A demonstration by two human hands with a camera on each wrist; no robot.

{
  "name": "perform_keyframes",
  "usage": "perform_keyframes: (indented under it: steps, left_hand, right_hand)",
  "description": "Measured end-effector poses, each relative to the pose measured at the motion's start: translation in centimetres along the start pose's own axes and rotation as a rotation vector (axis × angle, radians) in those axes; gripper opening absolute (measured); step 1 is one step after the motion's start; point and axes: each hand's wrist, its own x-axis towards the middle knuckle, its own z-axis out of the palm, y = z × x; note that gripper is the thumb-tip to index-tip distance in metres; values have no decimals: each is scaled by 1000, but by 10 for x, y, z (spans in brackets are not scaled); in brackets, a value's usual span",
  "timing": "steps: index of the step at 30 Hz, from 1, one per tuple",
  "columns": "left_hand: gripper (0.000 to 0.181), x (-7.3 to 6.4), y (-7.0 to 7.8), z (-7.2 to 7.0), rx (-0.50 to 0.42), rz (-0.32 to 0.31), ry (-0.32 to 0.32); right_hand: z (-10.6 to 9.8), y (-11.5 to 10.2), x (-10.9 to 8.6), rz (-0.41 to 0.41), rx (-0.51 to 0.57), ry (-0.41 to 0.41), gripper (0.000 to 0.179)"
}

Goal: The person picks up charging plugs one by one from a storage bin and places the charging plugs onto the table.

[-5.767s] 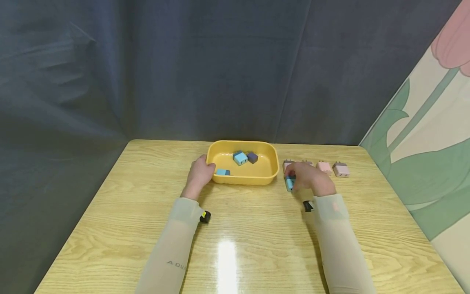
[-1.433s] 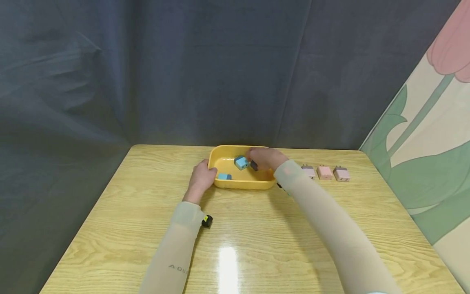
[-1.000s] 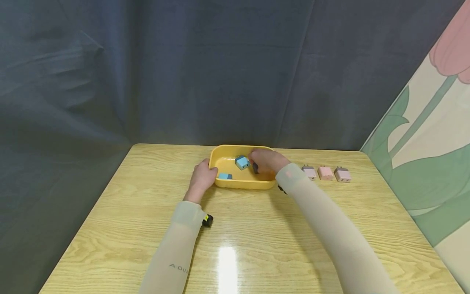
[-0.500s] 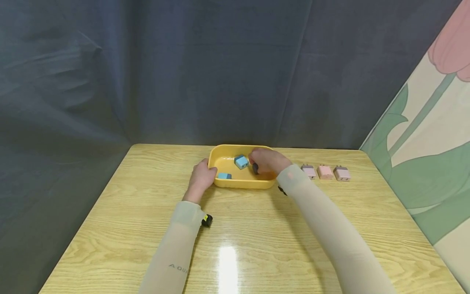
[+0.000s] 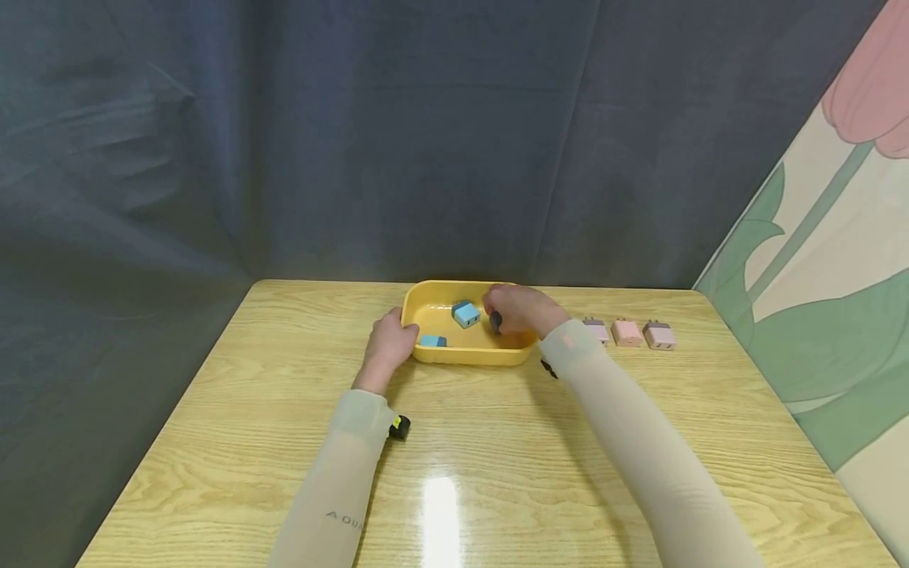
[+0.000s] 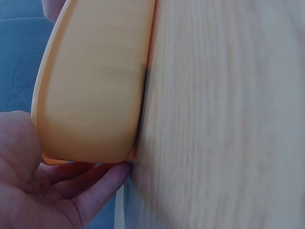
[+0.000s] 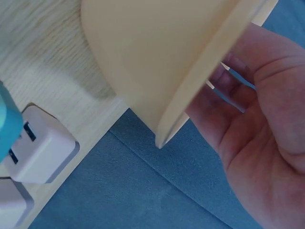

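While the right hand (image 5: pixel 514 308) reaches down inside the yellow tray (image 5: pixel 469 356), its fingertips are hidden beside a dark plug (image 5: pixel 495 321); cannot tell whether it grips that plug or only touches it. Left hand (image 5: pixel 387 345): holds the tray's left end, thumb at the rim, fingers against the outer wall. Also in the tray: one blue plug (image 5: pixel 466 314) near the right fingers, a second blue plug (image 5: pixel 433 341) by the near left corner. Right of the tray, on the wooden table (image 5: pixel 497 426), in a row: lilac plug (image 5: pixel 596 331), pink plug (image 5: pixel 627 333), another lilac plug (image 5: pixel 660 335). Right wrist view adds a teal plug (image 7: pixel 7 121), partly cut off. Judged step: positioning the dark plug, tray braced. Next move seems to call for settling it apart from its neighbour, then lifting the fingers clear of the rim
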Motion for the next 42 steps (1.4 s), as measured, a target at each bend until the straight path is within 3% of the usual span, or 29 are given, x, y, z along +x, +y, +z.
perform_keyframes:
  steps: [10,16,25,42]
  left_hand:
    - [42,2,-1,-1,7,5,4]
    - [42,3,-1,0,4,8,7]
    - [43,2,0,0,-4,3,-3]
    - [44,4,-1,0,-2,-8,-6]
  right_hand:
    - [-3,-2,-7,27,45,37,29]
    - [-1,2,-22,-7,90,125,38]
    - [3,6,-39,-26,181,232,34]
    - [8,19,-83,42,267,382,34]
